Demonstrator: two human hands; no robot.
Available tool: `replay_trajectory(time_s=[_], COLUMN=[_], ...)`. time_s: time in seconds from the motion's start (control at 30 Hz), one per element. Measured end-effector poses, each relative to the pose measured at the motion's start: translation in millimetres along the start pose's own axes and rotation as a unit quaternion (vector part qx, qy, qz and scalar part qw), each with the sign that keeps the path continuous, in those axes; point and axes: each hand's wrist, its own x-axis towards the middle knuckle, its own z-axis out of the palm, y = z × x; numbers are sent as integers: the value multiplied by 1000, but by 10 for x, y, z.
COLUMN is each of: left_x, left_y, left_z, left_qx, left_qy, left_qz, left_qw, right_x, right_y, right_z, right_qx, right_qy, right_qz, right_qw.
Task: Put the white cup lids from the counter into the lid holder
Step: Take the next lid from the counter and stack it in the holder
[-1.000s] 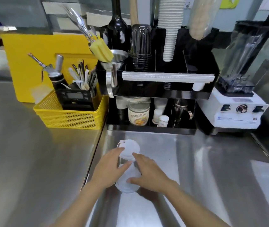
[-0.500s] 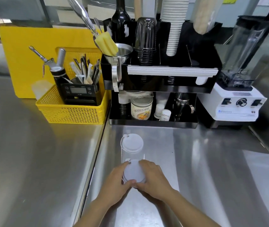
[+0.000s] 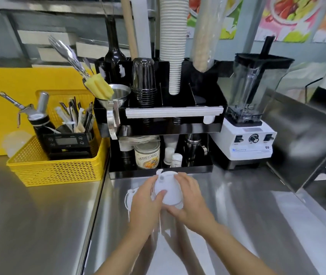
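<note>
A stack of white cup lids is held above the steel counter between my left hand and my right hand. The top lid faces me, tilted. Another white lid lies flat on the counter, partly hidden under my left hand. The black cup and lid holder stands just behind, with open compartments on its upper tier beside a tall stack of white paper cups.
A yellow basket with tools and a scale sits at the left. A blender stands right of the holder. A jar and small bottles fill the holder's lower shelf. A raised steel ledge runs along the right.
Both hands gathered the lids into a stack and lifted it up and forward toward the holder. The view has tilted upward.
</note>
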Motion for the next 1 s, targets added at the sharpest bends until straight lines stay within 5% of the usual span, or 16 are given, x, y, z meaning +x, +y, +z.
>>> replay_trajectory(time_s=[0.2, 0.63, 1.0], left_x=[167, 1321, 2402], left_y=[323, 1504, 1827], left_z=[182, 375, 776], left_qx=[-5, 125, 210], left_qy=[18, -34, -60], left_qz=[51, 285, 300], left_qw=[999, 950, 929], right_x=[273, 1412, 2404], right_y=[15, 343, 540], right_z=[-328, -1675, -2294], right_qx=[82, 62, -107], right_qy=[44, 107, -10], right_qz=[26, -40, 28], right_qw=[995, 992, 994])
